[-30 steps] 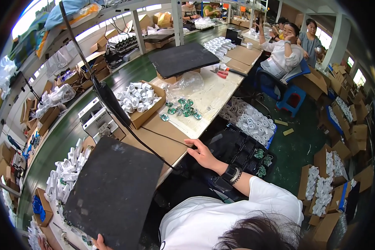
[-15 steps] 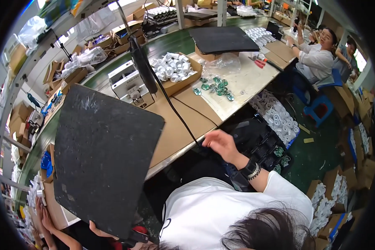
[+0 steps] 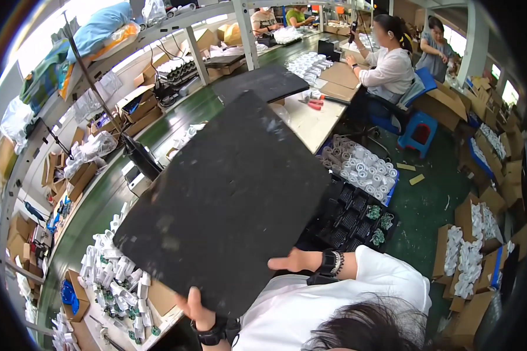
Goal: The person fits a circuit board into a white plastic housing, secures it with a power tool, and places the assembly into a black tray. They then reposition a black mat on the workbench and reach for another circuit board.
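A large black board (image 3: 234,193), scuffed and tilted, spans the middle of the view above the workbench. My left hand (image 3: 198,309) grips its near lower edge, the thumb lying over the top face. On its right edge my right hand (image 3: 291,261) is closed, thumb likewise on top. The other fingers of both hands are hidden under the board. To the left of it lies a pile of white plastic housings (image 3: 120,275) with green circuit boards among them. The board covers much of the bench.
Another black board (image 3: 260,83) lies farther back, near red-handled pliers (image 3: 311,103). Right of the bench are black trays (image 3: 345,219) and a blue-edged bin of white rings (image 3: 366,169). A blue stool (image 3: 417,134) stands on the green floor. Co-workers (image 3: 386,67) are at the far right.
The black board has swung right and tilted over the bench. My right hand, free before, now holds its right edge. The pile of white housings at left has come into view.
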The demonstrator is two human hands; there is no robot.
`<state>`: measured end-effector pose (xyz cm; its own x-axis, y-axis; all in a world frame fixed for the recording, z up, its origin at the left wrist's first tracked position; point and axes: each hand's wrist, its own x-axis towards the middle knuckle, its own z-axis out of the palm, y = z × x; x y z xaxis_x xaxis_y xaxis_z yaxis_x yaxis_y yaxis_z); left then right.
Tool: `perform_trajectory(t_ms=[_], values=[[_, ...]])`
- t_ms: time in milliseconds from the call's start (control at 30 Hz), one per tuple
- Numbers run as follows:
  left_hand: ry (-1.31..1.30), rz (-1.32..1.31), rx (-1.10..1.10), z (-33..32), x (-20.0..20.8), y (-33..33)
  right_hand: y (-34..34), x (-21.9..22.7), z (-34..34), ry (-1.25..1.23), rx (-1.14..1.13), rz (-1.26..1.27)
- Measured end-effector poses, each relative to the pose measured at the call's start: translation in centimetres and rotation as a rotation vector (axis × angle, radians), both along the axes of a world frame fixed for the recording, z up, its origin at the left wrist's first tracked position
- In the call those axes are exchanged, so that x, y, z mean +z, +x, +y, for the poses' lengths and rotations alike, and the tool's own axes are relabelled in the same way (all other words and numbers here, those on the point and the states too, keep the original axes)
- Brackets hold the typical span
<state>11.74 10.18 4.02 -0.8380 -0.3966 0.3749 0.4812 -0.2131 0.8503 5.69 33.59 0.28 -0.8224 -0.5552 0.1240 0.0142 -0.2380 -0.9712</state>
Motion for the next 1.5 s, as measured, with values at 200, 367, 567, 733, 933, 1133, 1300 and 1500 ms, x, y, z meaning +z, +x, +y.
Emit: perform_trajectory(t_ms=[200, 367, 567, 733, 933, 1133, 1300, 1500], values=[[-0.157, -0.143, -0.346, 1.4, 1.5, -2.7, -5.0, 1.0, 4.7, -0.591, -0.370, -0.188], [-0.312, -0.258, -0.229, 0.4, -0.8, -2.0, -13.4, 3.3, 8.8, -0.720, -0.548, -0.186], [-0.409, -0.385, -0.032, -2.4, -4.4, -0.3, -23.6, 1.5, 12.9, -0.734, -0.491, -0.196], [-0.437, -0.445, 0.098, -2.9, -4.7, -0.7, -32.5, 2.2, 12.3, -0.604, -0.587, -0.173], [-0.460, -0.538, 0.145, -3.7, -6.2, -1.6, -43.0, 4.8, 11.8, -0.447, -0.599, -0.136], [-0.422, -0.514, 0.140, -3.6, -6.2, -2.2, -45.8, 3.9, 9.5, -0.516, -1.073, -0.131], [-0.432, -0.529, 0.108, -4.3, -6.8, -2.3, -47.1, 3.7, 8.7, -0.332, -1.052, -0.046], [-0.450, -0.509, 0.100, -4.0, -6.8, -2.1, -48.7, 1.7, 6.7, 0.332, -1.631, 0.094]])
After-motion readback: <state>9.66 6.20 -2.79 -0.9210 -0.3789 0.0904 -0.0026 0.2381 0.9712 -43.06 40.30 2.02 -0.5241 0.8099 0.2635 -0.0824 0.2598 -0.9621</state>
